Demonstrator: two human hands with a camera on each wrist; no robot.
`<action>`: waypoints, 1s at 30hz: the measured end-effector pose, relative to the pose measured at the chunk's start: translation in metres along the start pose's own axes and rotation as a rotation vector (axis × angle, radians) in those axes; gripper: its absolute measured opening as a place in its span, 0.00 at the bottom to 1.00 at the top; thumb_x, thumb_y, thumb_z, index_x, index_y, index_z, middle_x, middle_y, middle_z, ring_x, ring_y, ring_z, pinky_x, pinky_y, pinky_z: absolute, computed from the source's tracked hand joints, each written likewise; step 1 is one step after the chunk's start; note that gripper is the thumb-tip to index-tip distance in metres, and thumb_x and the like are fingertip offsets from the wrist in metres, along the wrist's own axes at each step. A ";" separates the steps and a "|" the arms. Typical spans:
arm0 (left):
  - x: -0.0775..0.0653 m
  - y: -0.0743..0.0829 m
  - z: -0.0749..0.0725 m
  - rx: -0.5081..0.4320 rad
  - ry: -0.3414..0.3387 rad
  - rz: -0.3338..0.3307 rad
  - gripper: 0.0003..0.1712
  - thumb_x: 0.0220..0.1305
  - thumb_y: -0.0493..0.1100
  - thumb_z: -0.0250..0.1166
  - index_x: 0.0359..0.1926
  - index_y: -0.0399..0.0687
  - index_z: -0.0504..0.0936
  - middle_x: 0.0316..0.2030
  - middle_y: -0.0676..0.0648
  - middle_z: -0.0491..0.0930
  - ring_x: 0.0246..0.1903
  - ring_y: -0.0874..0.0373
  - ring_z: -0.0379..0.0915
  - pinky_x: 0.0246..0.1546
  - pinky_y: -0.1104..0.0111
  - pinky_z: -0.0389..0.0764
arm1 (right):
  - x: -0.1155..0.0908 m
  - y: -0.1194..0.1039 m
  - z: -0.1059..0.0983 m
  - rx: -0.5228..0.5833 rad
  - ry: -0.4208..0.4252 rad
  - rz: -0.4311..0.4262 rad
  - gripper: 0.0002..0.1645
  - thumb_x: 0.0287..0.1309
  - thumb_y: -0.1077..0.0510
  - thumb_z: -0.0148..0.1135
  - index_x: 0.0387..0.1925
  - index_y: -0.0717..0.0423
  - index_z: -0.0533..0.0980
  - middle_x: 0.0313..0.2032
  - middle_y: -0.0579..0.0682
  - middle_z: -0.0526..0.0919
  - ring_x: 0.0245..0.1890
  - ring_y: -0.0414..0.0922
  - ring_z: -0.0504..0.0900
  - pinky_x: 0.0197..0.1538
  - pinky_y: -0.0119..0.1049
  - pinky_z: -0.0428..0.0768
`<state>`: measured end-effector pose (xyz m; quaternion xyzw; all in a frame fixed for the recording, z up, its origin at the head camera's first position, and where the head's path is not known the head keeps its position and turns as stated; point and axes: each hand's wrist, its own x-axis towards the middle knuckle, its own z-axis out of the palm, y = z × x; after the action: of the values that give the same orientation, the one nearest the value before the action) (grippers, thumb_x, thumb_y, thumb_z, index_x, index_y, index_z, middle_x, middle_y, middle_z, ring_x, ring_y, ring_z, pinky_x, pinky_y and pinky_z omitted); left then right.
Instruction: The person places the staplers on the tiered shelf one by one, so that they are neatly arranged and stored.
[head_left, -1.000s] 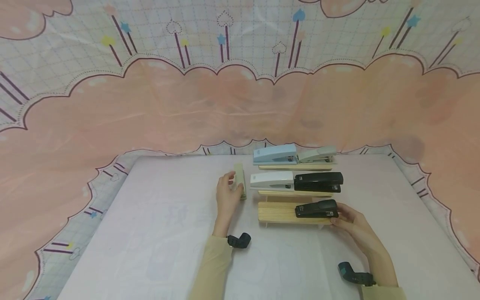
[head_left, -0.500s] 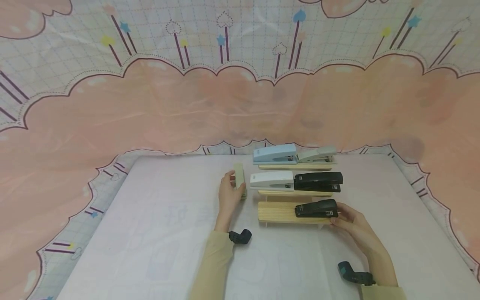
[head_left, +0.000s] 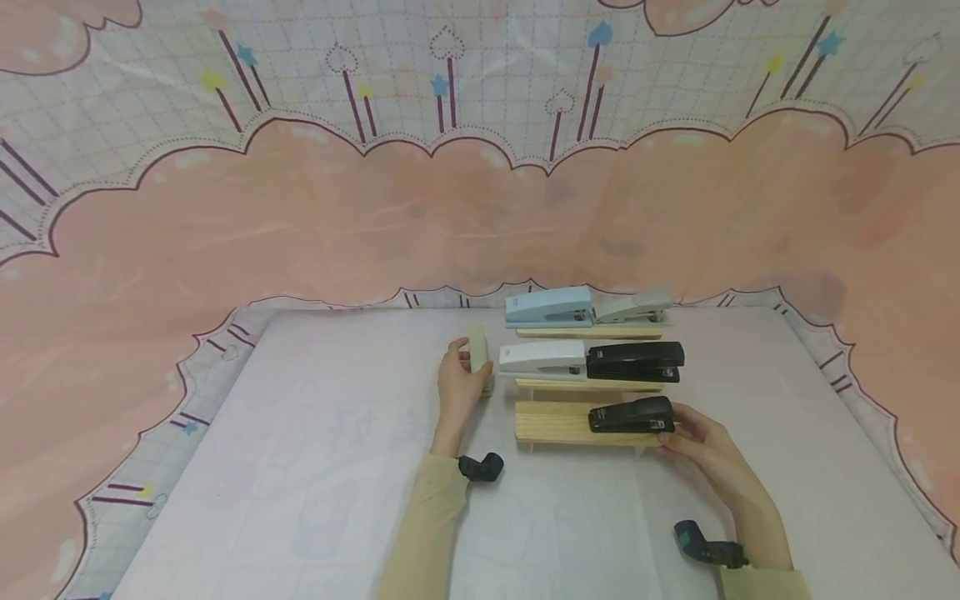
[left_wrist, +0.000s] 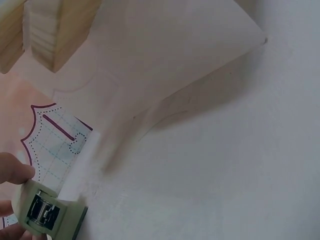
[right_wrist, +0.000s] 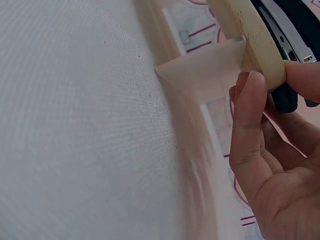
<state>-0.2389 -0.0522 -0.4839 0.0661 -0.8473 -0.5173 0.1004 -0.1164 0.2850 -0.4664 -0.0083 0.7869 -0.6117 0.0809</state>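
My left hand [head_left: 456, 392] grips a pale green stapler [head_left: 477, 343] just left of the stepped rack, with thumb and fingers on its sides. In the left wrist view the end of that stapler [left_wrist: 44, 212] shows its dark metal mechanism. At the right end of the rack's lowest wooden shelf [head_left: 551, 422], my right hand [head_left: 708, 450] pinches the board's end. The right wrist view has thumb and fingers around the board's edge [right_wrist: 272, 75], right beside a small black stapler [head_left: 632, 414] lying on that shelf.
A white stapler [head_left: 543, 358] and a larger black stapler [head_left: 637, 362] fill the middle shelf. Behind them, a light blue stapler [head_left: 549, 307] and a grey-green stapler [head_left: 634, 308] sit on the back shelf. The white table [head_left: 300, 467] meets a patterned cloth [head_left: 420, 208].
My left hand has shifted slightly up and right, and its fingers have closed further around the green stapler. The right hand stays at the shelf end.
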 end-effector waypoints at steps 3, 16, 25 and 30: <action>0.000 0.000 -0.001 0.005 0.002 0.006 0.33 0.55 0.38 0.69 0.62 0.39 0.71 0.44 0.36 0.78 0.42 0.46 0.76 0.43 0.57 0.78 | 0.000 0.000 0.000 -0.002 -0.002 -0.010 0.38 0.61 0.62 0.58 0.67 0.74 0.56 0.41 0.22 0.76 0.41 0.27 0.81 0.45 0.24 0.79; -0.006 -0.001 -0.005 0.017 -0.029 -0.020 0.32 0.55 0.38 0.68 0.62 0.42 0.71 0.44 0.38 0.79 0.42 0.47 0.77 0.41 0.59 0.79 | -0.001 0.002 0.000 0.008 -0.005 -0.004 0.39 0.61 0.63 0.58 0.67 0.75 0.55 0.43 0.25 0.76 0.42 0.27 0.81 0.45 0.24 0.79; -0.026 0.001 -0.014 0.009 -0.043 -0.021 0.33 0.54 0.38 0.68 0.62 0.42 0.72 0.45 0.37 0.79 0.42 0.47 0.78 0.41 0.58 0.79 | -0.011 -0.001 0.000 0.002 -0.003 0.006 0.38 0.61 0.63 0.58 0.67 0.75 0.55 0.45 0.31 0.77 0.41 0.27 0.81 0.45 0.24 0.79; -0.038 0.003 -0.019 0.023 -0.044 -0.013 0.33 0.53 0.37 0.68 0.61 0.42 0.72 0.44 0.37 0.79 0.41 0.47 0.77 0.40 0.58 0.79 | -0.016 -0.002 0.001 -0.019 0.005 0.013 0.38 0.61 0.62 0.58 0.67 0.74 0.55 0.51 0.44 0.78 0.42 0.27 0.80 0.45 0.24 0.79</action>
<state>-0.1974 -0.0591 -0.4768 0.0613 -0.8548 -0.5094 0.0775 -0.1011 0.2852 -0.4630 -0.0023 0.7929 -0.6037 0.0828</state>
